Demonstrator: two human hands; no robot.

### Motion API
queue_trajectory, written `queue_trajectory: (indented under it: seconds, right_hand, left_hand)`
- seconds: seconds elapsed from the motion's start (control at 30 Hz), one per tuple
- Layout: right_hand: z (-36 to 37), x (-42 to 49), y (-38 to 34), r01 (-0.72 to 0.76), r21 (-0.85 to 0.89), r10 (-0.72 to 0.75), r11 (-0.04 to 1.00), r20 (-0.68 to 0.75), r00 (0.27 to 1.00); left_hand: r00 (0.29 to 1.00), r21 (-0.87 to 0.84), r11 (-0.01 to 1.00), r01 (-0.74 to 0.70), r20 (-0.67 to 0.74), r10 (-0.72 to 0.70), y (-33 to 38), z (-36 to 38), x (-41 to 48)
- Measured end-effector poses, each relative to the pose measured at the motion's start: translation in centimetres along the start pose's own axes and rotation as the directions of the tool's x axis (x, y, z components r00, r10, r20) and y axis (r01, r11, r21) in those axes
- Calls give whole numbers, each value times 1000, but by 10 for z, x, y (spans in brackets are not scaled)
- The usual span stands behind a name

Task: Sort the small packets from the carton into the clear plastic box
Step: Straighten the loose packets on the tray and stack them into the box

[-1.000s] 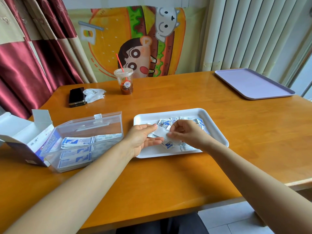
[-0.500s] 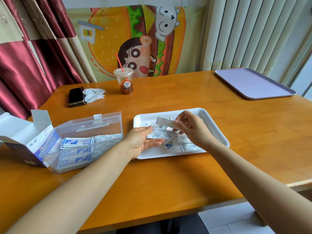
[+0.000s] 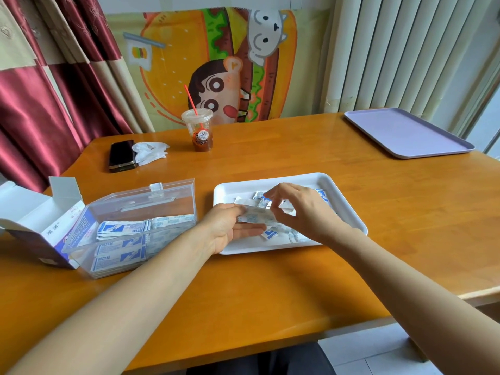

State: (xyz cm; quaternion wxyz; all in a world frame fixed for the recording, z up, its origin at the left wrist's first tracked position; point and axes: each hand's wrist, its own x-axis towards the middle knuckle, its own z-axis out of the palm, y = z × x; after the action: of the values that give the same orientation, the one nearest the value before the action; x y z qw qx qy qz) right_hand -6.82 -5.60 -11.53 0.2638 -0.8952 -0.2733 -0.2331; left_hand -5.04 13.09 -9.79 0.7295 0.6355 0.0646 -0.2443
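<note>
Nearest the bottom of the frame, two bare forearms are stretched up across the orange wooden desk [image 3: 243, 293] towards the middle of the picture. The left hand [image 3: 227, 228] is held palm-up at the left edge of a white tray [image 3: 349, 212], and its grip is pinched on a small stack of packets [image 3: 253, 216], thumb on top and fingers underneath. The right hand [image 3: 305, 212] is arched over the right end of that stack, with the thumb tip against it and the fingers curled above; whether its grip is truly pinched on the stack cannot be told. More loose packets [image 3: 269, 234], white with blue print, are scattered in the tray beneath and behind the hands. At the left of the tray, apart from it, a clear plastic box [image 3: 140, 212] is seen with its lid raised, and flat sorted packets [image 3: 121, 230] are stacked inside it. An opened carton [image 3: 40, 220] is laid just beside the box at the left edge of the frame, its flaps spread. Further up, a black phone [image 3: 121, 155] and a crumpled white glove [image 3: 150, 151] are placed side by side, touching, and a plastic cup [image 3: 198, 131] with a red straw is set to their right. A lilac tray [image 3: 405, 133] is found at the upper right of the desk. Behind the desk, a cartoon cloth [image 3: 216, 63] is hung between a red and cream curtain [image 3: 40, 90] and pale vertical blinds [image 3: 392, 50].
</note>
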Motion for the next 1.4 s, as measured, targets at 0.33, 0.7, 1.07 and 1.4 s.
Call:
queue_trajectory:
  seconds: [0.33,0.7,1.07,1.4]
  right_hand:
    - [5,0,4,-157,74,139,985,210,968]
    - [16,-5,0,-244,1,229,970,339,912]
    - [9,-8,5,-392,19,356,920,378,854]
    - [-18,35,-21,-433,511,351,743,253,901]
  left_hand:
    - [996,54,998,-20,83,15,1,-4,2]
    - [880,947,116,-301,229,415,-13,-19,-1]
    - [900,950,155,-272,194,391,-16,-17,0]
    - [826,932,106,-346,249,505,57,-28,-33]
